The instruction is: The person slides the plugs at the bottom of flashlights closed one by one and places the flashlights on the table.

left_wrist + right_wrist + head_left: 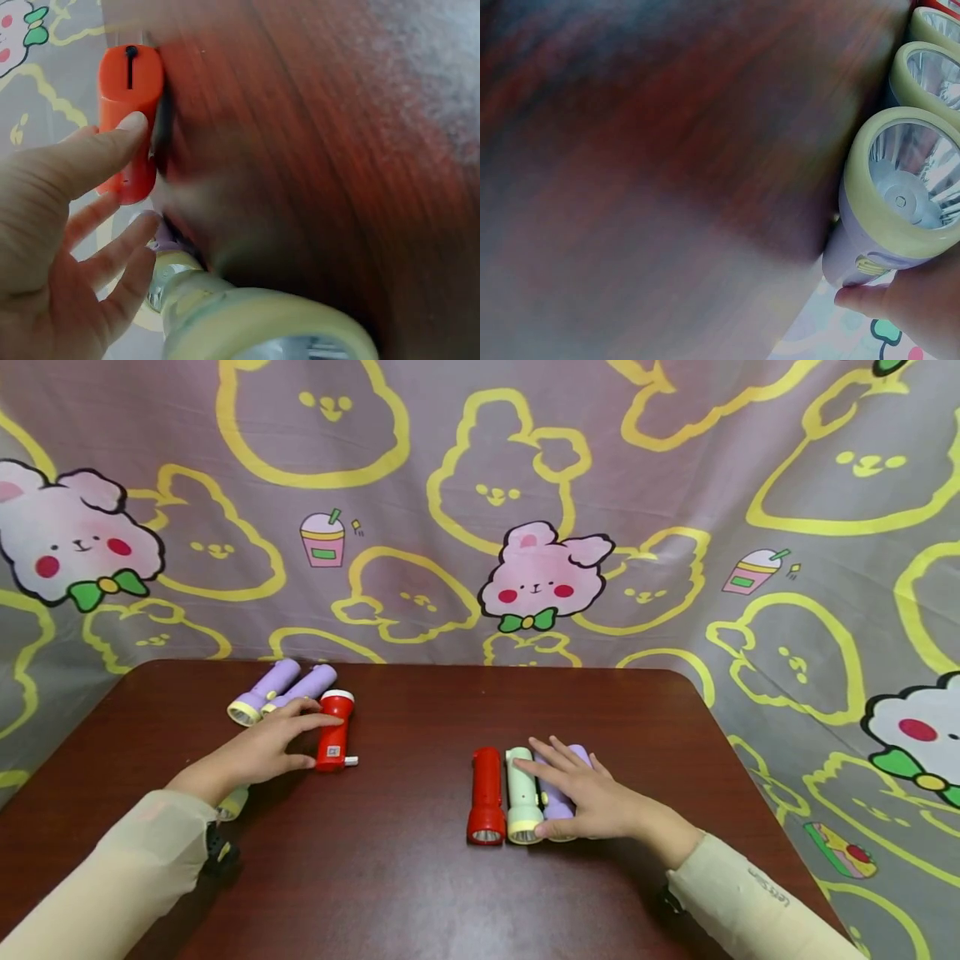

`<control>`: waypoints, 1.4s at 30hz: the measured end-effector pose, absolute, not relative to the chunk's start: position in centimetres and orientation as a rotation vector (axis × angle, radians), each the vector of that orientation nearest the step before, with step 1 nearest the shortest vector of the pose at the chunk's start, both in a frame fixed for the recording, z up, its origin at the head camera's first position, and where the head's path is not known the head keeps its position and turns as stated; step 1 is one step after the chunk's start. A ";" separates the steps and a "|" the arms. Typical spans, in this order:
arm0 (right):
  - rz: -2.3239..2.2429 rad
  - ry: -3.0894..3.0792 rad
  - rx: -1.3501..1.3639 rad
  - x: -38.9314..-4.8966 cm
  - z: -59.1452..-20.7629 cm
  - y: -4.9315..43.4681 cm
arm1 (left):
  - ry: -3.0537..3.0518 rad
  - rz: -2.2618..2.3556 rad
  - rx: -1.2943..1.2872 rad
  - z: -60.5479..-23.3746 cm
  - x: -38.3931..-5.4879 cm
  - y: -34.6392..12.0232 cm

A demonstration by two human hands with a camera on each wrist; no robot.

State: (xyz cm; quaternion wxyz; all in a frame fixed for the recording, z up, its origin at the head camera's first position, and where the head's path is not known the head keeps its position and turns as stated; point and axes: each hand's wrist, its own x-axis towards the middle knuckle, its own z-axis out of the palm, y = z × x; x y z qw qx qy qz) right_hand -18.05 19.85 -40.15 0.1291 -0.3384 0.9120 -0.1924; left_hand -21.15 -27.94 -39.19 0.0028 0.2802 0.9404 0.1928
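My left hand (262, 747) pinches a red flashlight (335, 727) lying at the left, its white-rimmed head pointing away. A small white piece sticks out beside its tail. In the left wrist view the thumb lies along the red flashlight (129, 82), and the lower fingers are spread off it. At right centre, a red flashlight (487, 797), a pale green flashlight (522, 789) and a purple flashlight (557, 800) lie side by side, heads toward me. My right hand (600, 802) rests over the purple end, fingers stretched out. A fingertip touches the outermost purple flashlight (840, 255) in the right wrist view.
Two purple flashlights (276, 681) lie at the table's far left, partly behind my left hand. A pale green flashlight (234, 803) shows under the left wrist. The brown table (420, 868) ends at a patterned curtain (420, 510) behind and at the sides.
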 end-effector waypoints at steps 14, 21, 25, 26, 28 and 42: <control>-0.559 2.649 -0.979 -18.2 -40.2 20.0 | 3.001 0.414 0.797 -38.8 -21.9 -26.0; -0.551 2.651 -0.975 -18.2 -40.4 20.1 | 2.960 0.503 0.802 -38.9 -22.2 -24.9; -0.556 2.649 -0.981 -18.2 -40.3 20.0 | 2.944 0.481 0.818 -39.0 -22.3 -24.5; -0.556 2.650 -0.983 -18.2 -40.3 20.0 | 2.944 0.465 0.829 -39.0 -22.3 -24.5; -0.556 2.651 -0.988 -18.2 -40.3 20.0 | 2.945 0.442 0.844 -39.1 -22.3 -24.4; -0.564 2.639 -0.976 -18.3 -40.4 19.9 | 2.934 0.471 0.873 -39.4 -22.6 -23.7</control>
